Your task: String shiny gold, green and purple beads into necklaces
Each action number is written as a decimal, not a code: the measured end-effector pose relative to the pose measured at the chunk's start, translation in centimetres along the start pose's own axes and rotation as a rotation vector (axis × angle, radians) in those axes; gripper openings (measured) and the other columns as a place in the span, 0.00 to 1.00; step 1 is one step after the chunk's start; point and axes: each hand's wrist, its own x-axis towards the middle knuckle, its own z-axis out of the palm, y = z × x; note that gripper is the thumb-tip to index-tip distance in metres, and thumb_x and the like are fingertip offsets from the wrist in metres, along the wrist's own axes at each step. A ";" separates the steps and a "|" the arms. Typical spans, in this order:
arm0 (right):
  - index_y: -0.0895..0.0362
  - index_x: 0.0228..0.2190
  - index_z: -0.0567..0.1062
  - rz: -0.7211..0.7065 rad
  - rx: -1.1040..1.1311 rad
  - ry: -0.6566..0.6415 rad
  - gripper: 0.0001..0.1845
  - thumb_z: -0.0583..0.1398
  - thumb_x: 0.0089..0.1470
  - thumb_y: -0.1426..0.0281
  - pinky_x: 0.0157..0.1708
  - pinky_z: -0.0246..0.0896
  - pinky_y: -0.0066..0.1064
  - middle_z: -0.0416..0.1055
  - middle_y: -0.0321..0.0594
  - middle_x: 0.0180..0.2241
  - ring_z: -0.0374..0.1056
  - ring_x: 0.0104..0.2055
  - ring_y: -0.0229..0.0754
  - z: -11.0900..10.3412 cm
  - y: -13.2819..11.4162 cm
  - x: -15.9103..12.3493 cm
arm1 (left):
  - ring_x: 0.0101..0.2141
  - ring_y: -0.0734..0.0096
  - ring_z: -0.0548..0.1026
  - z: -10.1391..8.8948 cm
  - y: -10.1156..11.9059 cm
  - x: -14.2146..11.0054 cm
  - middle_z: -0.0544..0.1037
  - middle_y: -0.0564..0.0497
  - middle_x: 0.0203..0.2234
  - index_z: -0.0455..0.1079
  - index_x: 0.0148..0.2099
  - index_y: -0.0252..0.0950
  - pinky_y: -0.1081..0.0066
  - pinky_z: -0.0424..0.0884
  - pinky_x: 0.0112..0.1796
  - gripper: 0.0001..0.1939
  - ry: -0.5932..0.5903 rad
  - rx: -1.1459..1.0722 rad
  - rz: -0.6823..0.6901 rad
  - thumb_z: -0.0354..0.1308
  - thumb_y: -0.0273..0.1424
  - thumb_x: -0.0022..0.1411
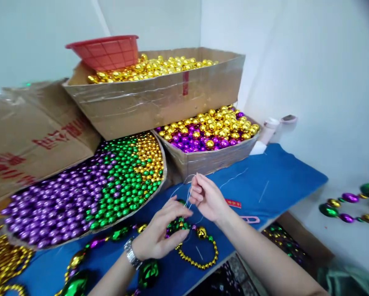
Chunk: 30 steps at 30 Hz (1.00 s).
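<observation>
My right hand (204, 195) is closed, with thumb and forefinger pinching a thin white thread (188, 200) just in front of the bead boxes. To its left, my left hand (162, 228) has thumb and fingers apart beside the hanging threads. A silver watch (132, 254) is on that wrist. Partly hidden behind my left hand is a cluster of green and gold beads. A loop of small gold beads (199, 266) continues from it on the blue cloth (289, 172). Under my left forearm, a necklace of large green, gold and purple beads (77, 261) lies on the cloth.
Behind my hands are a box of purple, green and gold beads (79, 193) and a box of gold and purple beads (209, 155). Above them, a gold-bead box (159, 102) carries a red basket (107, 51). Pink snips (249, 219) lie right.
</observation>
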 end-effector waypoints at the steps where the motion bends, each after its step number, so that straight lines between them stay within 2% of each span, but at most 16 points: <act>1: 0.57 0.26 0.64 0.005 0.030 0.007 0.15 0.59 0.53 0.59 0.19 0.48 0.21 0.47 0.25 0.19 0.43 0.17 0.27 -0.6 -0.1 0.3 | 0.41 0.66 0.69 -0.2 -0.1 0.5 0.71 0.48 0.38 0.64 0.47 0.38 0.54 0.51 0.55 0.15 -0.070 0.008 0.012 0.55 0.28 0.57; 4: 0.57 0.25 0.63 0.033 0.092 -0.012 0.15 0.60 0.53 0.61 0.18 0.46 0.19 0.46 0.25 0.19 0.40 0.17 0.27 -1.7 -0.8 0.3 | 0.43 0.62 0.68 -0.5 -0.4 2.3 0.71 0.45 0.43 0.66 0.48 0.37 0.58 0.61 0.49 0.16 -0.221 0.007 0.034 0.55 0.30 0.56; 6: 0.57 0.25 0.62 0.054 0.103 -0.047 0.15 0.60 0.53 0.62 0.17 0.44 0.19 0.46 0.25 0.19 0.39 0.17 0.27 -2.0 -1.6 -0.1 | 0.44 0.60 0.67 -0.6 -0.6 3.5 0.71 0.44 0.45 0.65 0.50 0.37 0.58 0.61 0.48 0.19 -0.273 0.029 0.064 0.56 0.28 0.54; 10: 0.57 0.23 0.61 0.047 0.055 -0.094 0.15 0.58 0.55 0.63 0.17 0.45 0.20 0.45 0.26 0.19 0.39 0.17 0.27 -2.2 -3.7 -0.9 | 0.46 0.60 0.66 -1.2 -0.7 5.6 0.72 0.47 0.40 0.68 0.46 0.37 0.54 0.52 0.55 0.16 -0.311 0.110 0.131 0.57 0.27 0.53; 11: 0.57 0.23 0.60 0.029 0.031 -0.092 0.15 0.57 0.55 0.63 0.17 0.45 0.20 0.45 0.26 0.19 0.39 0.17 0.28 -2.3 -4.2 -0.9 | 0.45 0.61 0.67 -1.3 -0.6 6.0 0.71 0.47 0.39 0.69 0.45 0.37 0.54 0.52 0.55 0.15 -0.314 0.106 0.129 0.57 0.28 0.53; 14: 0.56 0.23 0.58 -0.047 -0.077 -0.056 0.17 0.55 0.56 0.60 0.18 0.47 0.19 0.43 0.26 0.19 0.38 0.17 0.28 -3.1 -4.8 -0.2 | 0.40 0.65 0.69 -1.2 -0.2 6.6 0.71 0.45 0.38 0.69 0.44 0.34 0.62 0.64 0.48 0.14 -0.311 -0.005 0.088 0.58 0.30 0.54; 17: 0.55 0.24 0.59 -0.103 -0.276 -0.007 0.17 0.51 0.58 0.56 0.21 0.52 0.20 0.44 0.26 0.19 0.43 0.18 0.29 -4.3 -4.4 0.9 | 0.40 0.67 0.71 -0.5 -0.1 6.2 0.72 0.45 0.39 0.69 0.45 0.33 0.68 0.68 0.42 0.12 -0.251 -0.161 0.014 0.56 0.28 0.57; 19: 0.54 0.29 0.62 -0.118 -0.469 0.017 0.17 0.48 0.59 0.55 0.26 0.59 0.24 0.51 0.28 0.21 0.52 0.20 0.30 -5.5 -4.1 0.9 | 0.39 0.69 0.72 -0.1 -0.2 5.5 0.74 0.45 0.40 0.69 0.45 0.34 0.69 0.69 0.41 0.11 -0.172 -0.223 -0.077 0.55 0.27 0.59; 21: 0.53 0.36 0.66 -0.112 -0.718 0.023 0.16 0.48 0.60 0.55 0.34 0.62 0.28 0.61 0.33 0.27 0.62 0.29 0.34 -7.3 -4.2 -0.2 | 0.39 0.69 0.73 0.0 -0.4 4.6 0.75 0.46 0.40 0.70 0.46 0.35 0.70 0.69 0.41 0.11 -0.079 -0.258 -0.166 0.55 0.27 0.60; 24: 0.51 0.40 0.71 -0.070 -1.154 -0.013 0.14 0.56 0.56 0.58 0.41 0.60 0.33 0.67 0.39 0.38 0.64 0.39 0.40 -10.8 -4.8 -3.8 | 0.41 0.68 0.73 0.1 -0.8 3.3 0.75 0.46 0.42 0.69 0.48 0.35 0.70 0.70 0.42 0.13 0.052 -0.311 -0.219 0.56 0.26 0.59; 27: 0.51 0.33 0.75 0.005 -1.524 -0.083 0.11 0.57 0.54 0.59 0.39 0.60 0.36 0.69 0.40 0.34 0.65 0.38 0.44 -14.6 -5.2 -8.2 | 0.42 0.67 0.73 0.6 -0.9 2.3 0.74 0.46 0.43 0.68 0.50 0.37 0.70 0.71 0.41 0.16 0.164 -0.353 -0.234 0.57 0.25 0.58; 30: 0.52 0.35 0.75 0.020 -1.762 -0.089 0.12 0.54 0.57 0.61 0.36 0.63 0.39 0.70 0.44 0.33 0.66 0.38 0.48 -18.1 -5.1 -11.3 | 0.43 0.65 0.73 1.4 -0.7 1.5 0.73 0.45 0.44 0.67 0.52 0.38 0.68 0.71 0.43 0.19 0.234 -0.403 -0.250 0.58 0.25 0.57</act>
